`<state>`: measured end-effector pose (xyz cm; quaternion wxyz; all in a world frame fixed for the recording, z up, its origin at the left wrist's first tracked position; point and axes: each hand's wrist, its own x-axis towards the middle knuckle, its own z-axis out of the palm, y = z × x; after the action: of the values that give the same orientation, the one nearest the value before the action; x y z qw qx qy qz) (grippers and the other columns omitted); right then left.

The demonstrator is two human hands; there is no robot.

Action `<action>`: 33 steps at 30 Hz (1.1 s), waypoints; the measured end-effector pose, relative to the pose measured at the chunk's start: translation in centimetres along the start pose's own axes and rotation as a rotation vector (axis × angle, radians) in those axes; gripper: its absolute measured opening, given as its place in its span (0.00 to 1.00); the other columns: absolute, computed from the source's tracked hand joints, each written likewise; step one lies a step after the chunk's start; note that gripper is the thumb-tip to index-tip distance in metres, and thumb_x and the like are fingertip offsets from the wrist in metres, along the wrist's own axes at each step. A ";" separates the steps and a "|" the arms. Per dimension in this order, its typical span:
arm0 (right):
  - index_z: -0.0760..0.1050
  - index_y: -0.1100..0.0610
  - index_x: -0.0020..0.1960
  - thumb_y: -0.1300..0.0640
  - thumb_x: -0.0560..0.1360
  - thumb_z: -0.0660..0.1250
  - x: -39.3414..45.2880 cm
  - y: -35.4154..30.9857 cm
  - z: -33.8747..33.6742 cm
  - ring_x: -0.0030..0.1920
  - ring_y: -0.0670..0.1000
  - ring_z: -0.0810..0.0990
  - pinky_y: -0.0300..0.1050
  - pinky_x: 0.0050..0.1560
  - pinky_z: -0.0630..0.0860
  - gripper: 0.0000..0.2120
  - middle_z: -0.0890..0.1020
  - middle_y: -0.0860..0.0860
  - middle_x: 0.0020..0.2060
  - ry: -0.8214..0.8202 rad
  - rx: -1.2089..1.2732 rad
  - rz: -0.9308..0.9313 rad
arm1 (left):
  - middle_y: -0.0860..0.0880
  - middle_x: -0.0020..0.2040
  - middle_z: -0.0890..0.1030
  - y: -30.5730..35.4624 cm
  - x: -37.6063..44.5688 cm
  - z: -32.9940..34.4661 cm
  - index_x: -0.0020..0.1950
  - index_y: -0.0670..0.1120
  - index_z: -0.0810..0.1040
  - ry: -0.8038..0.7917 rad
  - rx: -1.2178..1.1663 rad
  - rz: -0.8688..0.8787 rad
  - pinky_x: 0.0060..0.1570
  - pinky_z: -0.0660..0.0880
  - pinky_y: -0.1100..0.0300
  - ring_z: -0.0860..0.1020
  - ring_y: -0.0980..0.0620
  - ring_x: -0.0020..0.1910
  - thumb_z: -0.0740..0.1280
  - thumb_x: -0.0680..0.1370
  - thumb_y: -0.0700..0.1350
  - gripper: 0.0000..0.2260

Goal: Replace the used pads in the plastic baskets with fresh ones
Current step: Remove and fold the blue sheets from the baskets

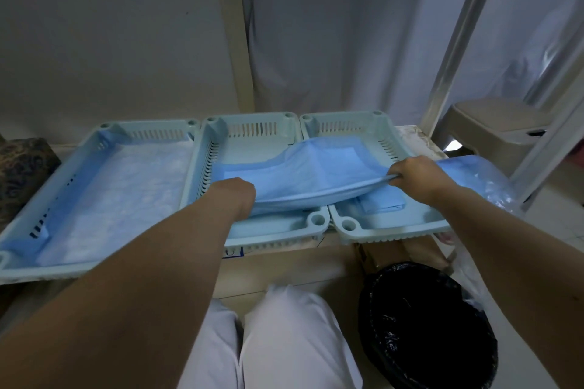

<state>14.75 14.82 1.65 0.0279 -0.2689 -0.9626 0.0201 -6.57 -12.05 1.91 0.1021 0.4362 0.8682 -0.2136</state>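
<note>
Three pale blue plastic baskets sit side by side on a low surface in the head view, each shallow and rectangular with slotted walls and round sockets at the corners. Across the left basket [110, 131] a fresh pad [117, 196] lies flat, white and quilted in the middle with a smooth blue border turned up against the walls. Held over the middle basket [278, 226] and the right basket [388, 224] is a blue pad [303, 174], thin and papery, creased and sagging between the two hands. At its near right edge the right hand [417, 175] pinches it with curled fingers, bunching it into folds. Over the near left edge lies the left hand [235, 196]; its fingers are hidden under the sheet, so I cannot tell how it grips. A small folded blue pad [382, 202] rests inside the right basket, beneath the lifted sheet. Just right of that basket is a pack of blue pads in clear crinkled plastic [474, 177]. Below it stands a round bin with a glossy black liner [426, 325], beside white-clad knees [284, 335]. Grey curtains [331, 25] hang close behind the baskets.
</note>
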 end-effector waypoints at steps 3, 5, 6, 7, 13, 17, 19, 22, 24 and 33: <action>0.79 0.57 0.53 0.62 0.78 0.60 1.8 -0.4 -0.9 0.50 0.58 0.77 0.44 0.45 0.67 0.10 0.82 0.56 0.49 0.061 0.000 0.049 | 0.46 0.47 0.74 -1.5 0.4 -1.2 0.51 0.44 0.74 0.101 -0.154 -0.131 0.47 0.73 0.55 0.77 0.46 0.50 0.59 0.77 0.40 0.06; 0.78 0.60 0.54 0.64 0.78 0.59 3.3 -1.1 -1.6 0.52 0.60 0.76 0.44 0.44 0.65 0.10 0.81 0.58 0.49 0.103 0.017 0.088 | 0.43 0.52 0.77 -3.0 1.2 -2.0 0.50 0.44 0.73 0.160 -0.280 -0.239 0.48 0.73 0.54 0.77 0.44 0.53 0.59 0.78 0.40 0.04; 0.77 0.60 0.55 0.64 0.77 0.59 4.5 -1.5 -1.9 0.52 0.60 0.77 0.44 0.45 0.67 0.11 0.81 0.59 0.50 0.118 0.025 0.099 | 0.43 0.54 0.77 -3.9 2.0 -2.2 0.48 0.44 0.72 0.183 -0.318 -0.272 0.48 0.72 0.53 0.76 0.43 0.54 0.59 0.78 0.40 0.03; 0.76 0.60 0.57 0.65 0.77 0.59 5.4 -1.9 -2.0 0.53 0.60 0.77 0.45 0.48 0.69 0.12 0.81 0.60 0.51 0.125 0.023 0.114 | 0.42 0.55 0.77 -4.4 2.6 -2.4 0.47 0.45 0.72 0.194 -0.333 -0.297 0.49 0.73 0.53 0.76 0.42 0.55 0.58 0.78 0.39 0.04; 0.69 0.63 0.61 0.66 0.76 0.55 12.6 -4.2 -0.8 0.59 0.61 0.76 0.51 0.59 0.72 0.13 0.76 0.63 0.59 0.111 0.067 0.250 | 0.45 0.60 0.76 -5.8 7.3 -3.2 0.59 0.42 0.77 0.196 -0.406 -0.437 0.58 0.74 0.52 0.75 0.45 0.61 0.60 0.80 0.40 0.11; 0.69 0.64 0.62 0.64 0.77 0.56 16.6 -4.2 1.0 0.62 0.61 0.74 0.50 0.58 0.71 0.14 0.75 0.62 0.61 0.034 0.042 0.297 | 0.44 0.60 0.76 -6.0 10.9 -2.4 0.59 0.43 0.75 0.216 -0.475 -0.561 0.60 0.69 0.47 0.73 0.43 0.61 0.60 0.78 0.41 0.11; 0.70 0.64 0.62 0.63 0.77 0.56 18.0 -4.2 2.0 0.61 0.62 0.74 0.50 0.58 0.71 0.14 0.75 0.62 0.61 0.021 0.021 0.305 | 0.44 0.59 0.77 -6.0 12.4 -1.8 0.59 0.43 0.76 0.209 -0.484 -0.567 0.59 0.68 0.48 0.74 0.43 0.60 0.60 0.78 0.42 0.11; 0.70 0.65 0.61 0.63 0.77 0.56 20.2 -4.1 3.5 0.62 0.63 0.74 0.50 0.60 0.71 0.14 0.74 0.63 0.61 0.035 0.021 0.316 | 0.42 0.63 0.75 -5.9 14.9 -0.8 0.62 0.44 0.73 0.206 -0.461 -0.631 0.63 0.64 0.47 0.72 0.42 0.63 0.60 0.78 0.42 0.13; 0.70 0.65 0.62 0.63 0.77 0.56 20.8 -4.2 4.2 0.61 0.63 0.74 0.50 0.60 0.70 0.15 0.74 0.64 0.61 0.039 0.037 0.324 | 0.42 0.64 0.74 -5.7 16.0 -0.2 0.64 0.45 0.72 0.205 -0.432 -0.668 0.64 0.64 0.47 0.71 0.42 0.64 0.61 0.77 0.43 0.15; 0.62 0.63 0.64 0.62 0.78 0.56 20.2 -4.1 8.7 0.57 0.67 0.73 0.57 0.55 0.71 0.15 0.65 0.63 0.63 0.002 0.222 0.458 | 0.39 0.71 0.63 -3.7 18.2 3.3 0.72 0.40 0.59 0.163 -0.246 -0.572 0.68 0.62 0.46 0.60 0.40 0.72 0.61 0.76 0.45 0.26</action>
<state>-5.16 21.53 -5.96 0.0531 -0.4753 -0.8684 0.1313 -20.46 -2.48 -6.62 0.0201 0.1746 0.9802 -0.0915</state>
